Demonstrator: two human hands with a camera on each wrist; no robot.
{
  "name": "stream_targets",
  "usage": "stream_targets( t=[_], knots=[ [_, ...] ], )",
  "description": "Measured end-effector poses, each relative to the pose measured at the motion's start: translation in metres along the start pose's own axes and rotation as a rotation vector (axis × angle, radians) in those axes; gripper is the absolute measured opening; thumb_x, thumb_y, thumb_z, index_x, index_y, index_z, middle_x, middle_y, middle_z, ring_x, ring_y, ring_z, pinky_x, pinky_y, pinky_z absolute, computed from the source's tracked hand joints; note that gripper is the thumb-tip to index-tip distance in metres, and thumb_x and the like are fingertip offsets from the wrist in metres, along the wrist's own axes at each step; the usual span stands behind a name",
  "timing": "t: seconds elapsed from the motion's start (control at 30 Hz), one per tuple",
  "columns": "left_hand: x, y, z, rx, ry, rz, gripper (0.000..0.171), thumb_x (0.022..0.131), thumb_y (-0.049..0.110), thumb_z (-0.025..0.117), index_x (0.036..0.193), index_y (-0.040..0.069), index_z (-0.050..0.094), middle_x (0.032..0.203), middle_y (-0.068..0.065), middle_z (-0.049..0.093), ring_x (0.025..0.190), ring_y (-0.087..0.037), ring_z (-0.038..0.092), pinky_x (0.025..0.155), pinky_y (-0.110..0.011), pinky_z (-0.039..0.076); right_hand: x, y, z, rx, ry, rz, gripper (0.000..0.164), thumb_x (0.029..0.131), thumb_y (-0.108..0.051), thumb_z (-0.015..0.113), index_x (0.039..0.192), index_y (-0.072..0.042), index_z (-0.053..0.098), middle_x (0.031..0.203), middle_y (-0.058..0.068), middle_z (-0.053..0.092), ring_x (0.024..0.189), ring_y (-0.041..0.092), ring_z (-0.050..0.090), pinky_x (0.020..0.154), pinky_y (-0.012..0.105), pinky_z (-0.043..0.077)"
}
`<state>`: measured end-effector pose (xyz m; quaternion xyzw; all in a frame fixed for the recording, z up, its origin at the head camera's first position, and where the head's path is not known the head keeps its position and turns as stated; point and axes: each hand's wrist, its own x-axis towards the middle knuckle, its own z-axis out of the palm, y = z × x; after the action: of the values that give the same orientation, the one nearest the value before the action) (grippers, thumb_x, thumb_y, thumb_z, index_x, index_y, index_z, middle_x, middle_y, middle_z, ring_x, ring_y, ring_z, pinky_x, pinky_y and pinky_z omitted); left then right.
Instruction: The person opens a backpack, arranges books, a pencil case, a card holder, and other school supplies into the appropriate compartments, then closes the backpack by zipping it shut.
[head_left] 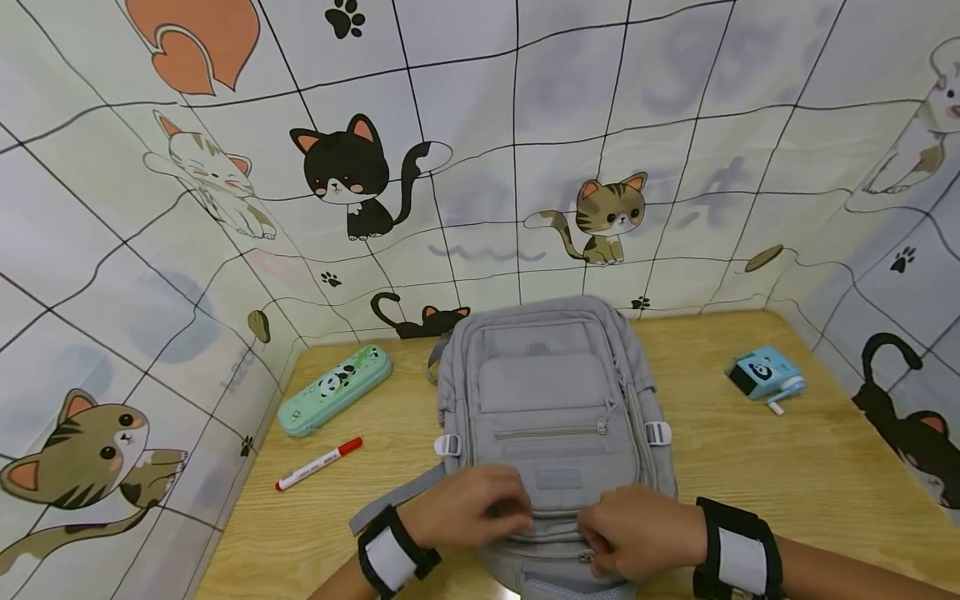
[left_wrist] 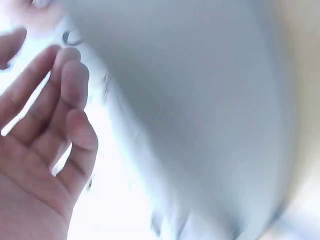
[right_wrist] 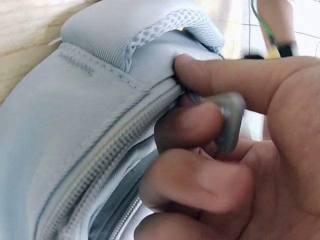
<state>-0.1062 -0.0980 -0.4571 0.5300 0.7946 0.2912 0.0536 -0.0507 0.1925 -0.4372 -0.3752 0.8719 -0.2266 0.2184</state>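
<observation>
A grey backpack [head_left: 536, 383] lies front side up on the wooden table, its top end toward the back wall. Near the bag's close end, my right hand [head_left: 645, 533] pinches a zipper pull [right_wrist: 232, 120] between thumb and curled index finger. Zipper teeth [right_wrist: 115, 150] run away from that hand along the bag's edge in the right wrist view. Over the lower left of the backpack is my left hand [head_left: 476, 508], its fingers loosely bent and holding nothing. Whether it touches the fabric I cannot tell.
A green panda pencil case [head_left: 335, 392] lies at the back left, with a red-capped white marker [head_left: 318, 464] in front of it. On the right stands a blue pencil sharpener [head_left: 767, 375] with a crank. Cat-patterned cloth walls [head_left: 480, 183] enclose the table.
</observation>
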Motion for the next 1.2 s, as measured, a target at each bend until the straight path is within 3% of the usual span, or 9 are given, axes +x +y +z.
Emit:
stream_targets(
  t=[0.13,0.2,0.3,0.4,0.5,0.67,0.8,1.0,1.2],
  knots=[
    [0.033,-0.047,-0.046,0.138,0.141,-0.176,0.018,0.105,0.023,0.070,0.119,0.011,0.073,0.121,-0.004,0.069,0.114,-0.018,0.065,0.100,-0.037,0.055,0.002,0.001,-0.001,-0.033,0.002,0.001,0.034,0.090,-0.031,0.084,0.075,-0.028,0.054,0.061,-0.021,0.043,0.053,-0.005,0.042,0.049,0.018,0.035],
    [0.051,-0.077,-0.063,0.217,0.136,-0.317,0.032,0.105,0.026,0.069,0.133,0.010,0.069,0.141,-0.013,0.063,0.136,-0.033,0.055,0.112,-0.056,0.048,0.003,0.001,0.000,-0.039,-0.003,-0.006,0.032,0.089,-0.031,0.085,0.079,-0.028,0.054,0.062,-0.021,0.042,0.053,-0.005,0.041,0.049,0.019,0.034],
    [0.072,-0.115,-0.075,0.279,0.057,-0.501,0.050,0.108,0.036,0.064,0.152,0.014,0.058,0.165,-0.019,0.042,0.157,-0.047,0.029,0.118,-0.077,0.030,0.006,0.000,0.003,-0.046,-0.002,-0.044,0.028,0.088,-0.028,0.084,0.083,-0.028,0.057,0.063,-0.021,0.040,0.053,-0.005,0.039,0.049,0.017,0.032],
    [0.081,-0.136,-0.079,0.227,-0.029,-0.619,0.059,0.108,0.041,0.060,0.160,0.016,0.049,0.174,-0.021,0.027,0.163,-0.051,0.012,0.122,-0.078,0.021,0.008,-0.001,0.007,-0.075,0.011,-0.096,0.024,0.089,-0.027,0.083,0.082,-0.027,0.060,0.062,-0.022,0.040,0.053,-0.006,0.037,0.047,0.015,0.029],
    [0.080,-0.147,-0.081,0.173,-0.056,-0.666,0.063,0.107,0.043,0.060,0.162,0.015,0.046,0.175,-0.022,0.025,0.162,-0.053,0.012,0.125,-0.074,0.021,0.010,-0.001,0.007,-0.105,0.014,-0.125,0.025,0.089,-0.023,0.082,0.078,-0.026,0.059,0.062,-0.021,0.038,0.053,-0.006,0.035,0.047,0.014,0.028],
    [0.066,-0.148,-0.079,0.219,-0.025,-0.697,0.067,0.104,0.055,0.063,0.160,0.021,0.050,0.172,-0.017,0.031,0.160,-0.049,0.021,0.124,-0.072,0.027,0.006,0.002,-0.003,-0.148,0.007,-0.138,0.032,0.083,-0.017,0.082,0.071,-0.024,0.054,0.062,-0.021,0.034,0.054,-0.006,0.030,0.049,0.015,0.025],
    [0.045,-0.134,-0.074,0.286,-0.010,-0.734,0.067,0.101,0.060,0.064,0.156,0.023,0.053,0.166,-0.018,0.038,0.159,-0.047,0.026,0.124,-0.074,0.024,-0.001,0.013,-0.016,-0.120,-0.031,-0.151,0.030,0.076,-0.009,0.082,0.068,-0.022,0.056,0.062,-0.021,0.034,0.055,-0.006,0.028,0.049,0.014,0.025],
    [0.012,-0.099,-0.066,0.408,0.031,-0.723,0.062,0.099,0.064,0.065,0.142,0.019,0.063,0.145,-0.025,0.053,0.138,-0.050,0.051,0.116,-0.074,0.037,-0.016,0.040,-0.038,-0.094,-0.129,0.047,0.033,0.065,-0.002,0.083,0.068,-0.027,0.062,0.066,-0.021,0.045,0.058,-0.002,0.037,0.052,0.019,0.031],
    [-0.020,-0.064,-0.059,0.554,0.024,-0.667,0.056,0.098,0.060,0.069,0.129,0.015,0.064,0.122,-0.024,0.060,0.113,-0.046,0.062,0.093,-0.068,0.051,-0.029,0.073,-0.067,-0.194,-0.096,0.195,0.037,0.064,-0.003,0.087,0.066,-0.029,0.060,0.071,-0.017,0.049,0.061,0.002,0.040,0.054,0.024,0.034]
  ],
)
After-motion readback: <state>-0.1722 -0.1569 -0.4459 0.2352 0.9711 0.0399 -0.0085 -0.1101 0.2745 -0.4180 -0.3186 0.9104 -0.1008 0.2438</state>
